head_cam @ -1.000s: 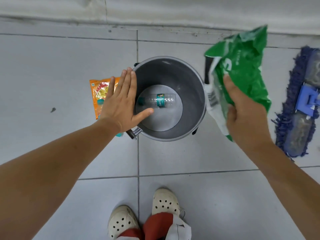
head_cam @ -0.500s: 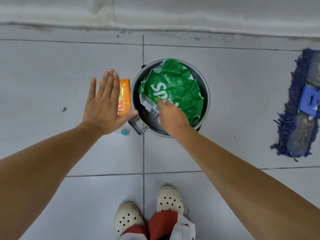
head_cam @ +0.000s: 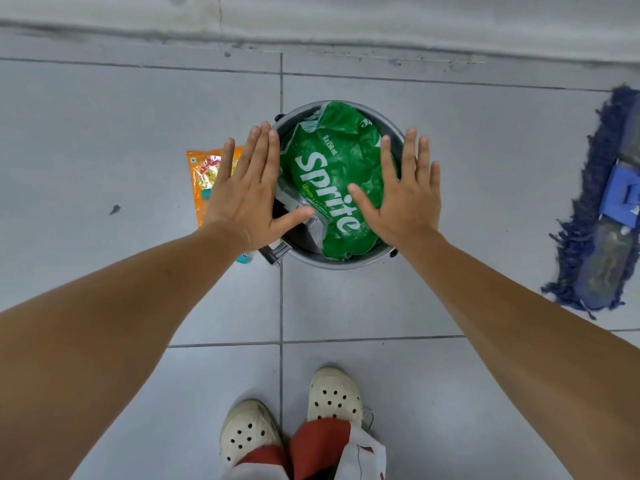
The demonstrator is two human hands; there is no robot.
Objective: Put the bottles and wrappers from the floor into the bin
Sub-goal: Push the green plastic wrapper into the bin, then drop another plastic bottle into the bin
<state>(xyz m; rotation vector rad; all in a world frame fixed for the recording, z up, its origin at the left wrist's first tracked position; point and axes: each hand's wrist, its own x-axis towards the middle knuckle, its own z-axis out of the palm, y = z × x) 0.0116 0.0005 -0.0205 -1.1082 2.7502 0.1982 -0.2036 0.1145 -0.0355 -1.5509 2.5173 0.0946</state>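
One bin (head_cam: pixel 363 261) is counted on the floor; one green wrapper (head_cam: pixel 332 174) is seen stuffed in it; one orange wrapper (head_cam: pixel 204 174) is counted beside it; one small teal cap (head_cam: pixel 243 259) is spotted near the bin's foot; two open hands, left (head_cam: pixel 247 202) and right (head_cam: pixel 405 202), are counted; two white clogs (head_cam: pixel 334 396); one blue mop (head_cam: pixel 602 216).

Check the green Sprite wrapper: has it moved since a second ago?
Yes. The green Sprite wrapper was held up to the right of the bin; it now sits inside the bin, and the right hand is open above it.
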